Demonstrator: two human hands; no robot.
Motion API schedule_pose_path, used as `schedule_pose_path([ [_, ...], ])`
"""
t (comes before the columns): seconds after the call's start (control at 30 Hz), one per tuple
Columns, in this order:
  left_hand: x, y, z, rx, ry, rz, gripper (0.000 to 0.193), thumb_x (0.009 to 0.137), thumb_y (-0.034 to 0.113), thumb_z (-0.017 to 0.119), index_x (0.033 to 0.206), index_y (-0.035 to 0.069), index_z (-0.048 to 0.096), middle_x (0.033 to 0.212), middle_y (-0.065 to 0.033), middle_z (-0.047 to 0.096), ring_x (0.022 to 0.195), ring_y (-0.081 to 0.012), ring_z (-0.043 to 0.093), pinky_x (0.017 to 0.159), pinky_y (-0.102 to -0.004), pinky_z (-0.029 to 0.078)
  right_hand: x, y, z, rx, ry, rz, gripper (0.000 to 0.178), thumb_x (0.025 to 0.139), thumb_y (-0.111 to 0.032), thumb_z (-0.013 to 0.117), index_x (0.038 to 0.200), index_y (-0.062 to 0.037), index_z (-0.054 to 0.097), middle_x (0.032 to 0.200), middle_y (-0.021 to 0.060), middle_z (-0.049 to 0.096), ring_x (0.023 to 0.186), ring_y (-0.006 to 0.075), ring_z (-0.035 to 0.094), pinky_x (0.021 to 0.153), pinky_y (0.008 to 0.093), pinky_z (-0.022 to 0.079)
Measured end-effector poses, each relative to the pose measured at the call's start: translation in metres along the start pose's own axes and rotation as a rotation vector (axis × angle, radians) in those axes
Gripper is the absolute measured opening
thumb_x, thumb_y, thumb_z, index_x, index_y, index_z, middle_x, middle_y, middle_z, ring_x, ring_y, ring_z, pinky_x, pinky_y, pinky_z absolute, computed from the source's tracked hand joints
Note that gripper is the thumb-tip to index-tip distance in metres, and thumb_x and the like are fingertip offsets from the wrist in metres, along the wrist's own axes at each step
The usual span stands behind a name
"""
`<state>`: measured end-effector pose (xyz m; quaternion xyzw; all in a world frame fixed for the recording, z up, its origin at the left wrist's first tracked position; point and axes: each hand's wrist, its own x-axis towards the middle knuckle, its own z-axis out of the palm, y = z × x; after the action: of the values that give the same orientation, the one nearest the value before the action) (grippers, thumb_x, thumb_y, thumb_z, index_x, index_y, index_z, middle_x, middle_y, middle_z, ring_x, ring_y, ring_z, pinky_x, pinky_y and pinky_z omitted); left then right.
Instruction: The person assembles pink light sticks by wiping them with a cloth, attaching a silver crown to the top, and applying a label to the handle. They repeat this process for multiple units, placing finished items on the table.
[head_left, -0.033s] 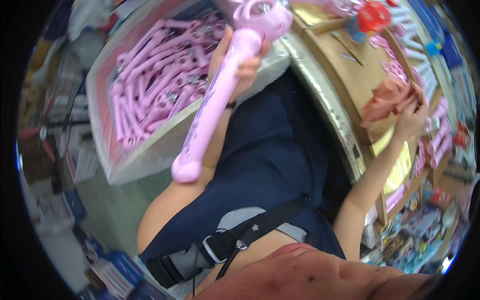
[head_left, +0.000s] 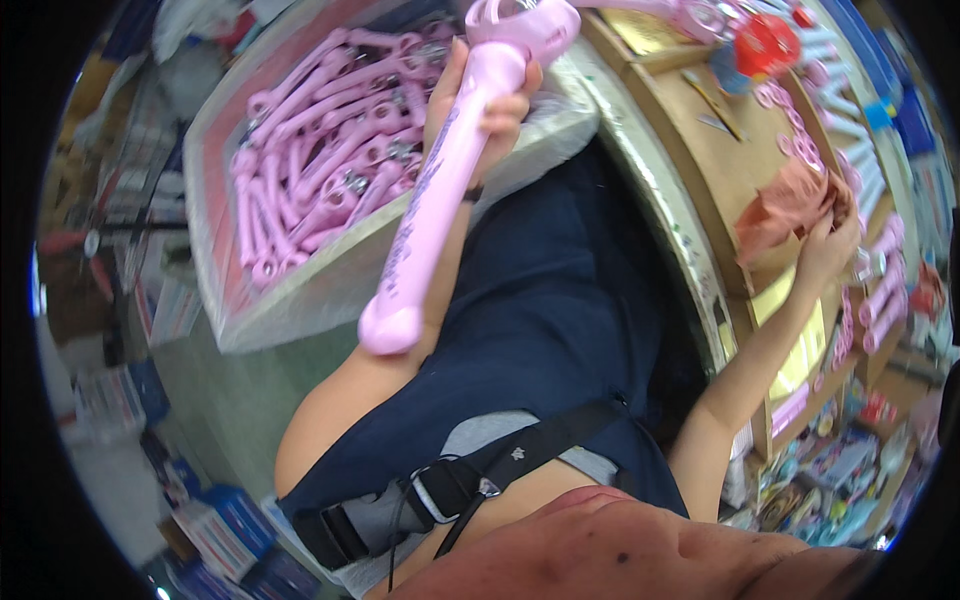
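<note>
My left hand (head_left: pixel 498 130) is closed around a pink plastic wand-like piece (head_left: pixel 435 210) with a long handle, a rounded end and a ring-shaped head. Purple print runs along the handle, which tilts down toward my forearm. The top of its head is cut off by the upper edge of the picture. Over on the right, the fingers of my right hand (head_left: pixel 832 238) are pinched on a crumpled orange-brown cloth (head_left: pixel 782 205), above a cardboard tray (head_left: pixel 690 140). Beside my left hand is a plastic-lined bin (head_left: pixel 290 315) with a heap of similar pink pieces (head_left: pixel 330 130).
A yellow-handled tool (head_left: pixel 715 105), pink rings (head_left: pixel 795 125) and a red-topped container (head_left: pixel 765 45) are in or by the tray. Yellow paper (head_left: pixel 795 340) lies nearer me. More pink handles (head_left: pixel 885 290) sit at the far right. Boxes (head_left: pixel 235 535) stand at lower left.
The pink piece in my left hand has shifted slightly right and up in the picture, its print turned more into view. My right hand still grips the cloth. The whole view has shifted a little.
</note>
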<state>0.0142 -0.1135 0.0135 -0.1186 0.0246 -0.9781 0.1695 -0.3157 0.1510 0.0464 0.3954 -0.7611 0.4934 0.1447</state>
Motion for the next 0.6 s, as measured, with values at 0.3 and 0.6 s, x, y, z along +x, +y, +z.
schedule_pose_path([
  [0.3,-0.04,0.055,-0.02,0.378,0.425,0.626,0.071,0.086,0.054,0.056,0.116,-0.008,0.042,0.099,-0.0201,0.055,0.069,-0.0192,0.056,0.06,-0.0274,0.052,-0.108,-0.087,0.042,-0.036,-0.345,-0.079,0.027,0.081,-0.005,0.065,0.107,-0.0003,0.06,0.111,0.0161,0.06,0.107,0.0297,0.056,0.094,0.0373,0.042],
  [0.6,-0.004,0.006,-0.028,0.946,0.798,0.962,0.058,0.092,0.038,0.057,0.129,0.009,0.023,0.092,-0.0135,0.055,0.059,-0.021,0.06,0.042,-0.0337,0.052,-0.158,-0.149,0.093,0.368,-0.408,-0.457,0.051,0.059,-0.012,0.085,0.106,-0.0107,0.064,0.113,0.0142,0.056,0.099,0.0295,0.058,0.082,0.0363,0.05],
])
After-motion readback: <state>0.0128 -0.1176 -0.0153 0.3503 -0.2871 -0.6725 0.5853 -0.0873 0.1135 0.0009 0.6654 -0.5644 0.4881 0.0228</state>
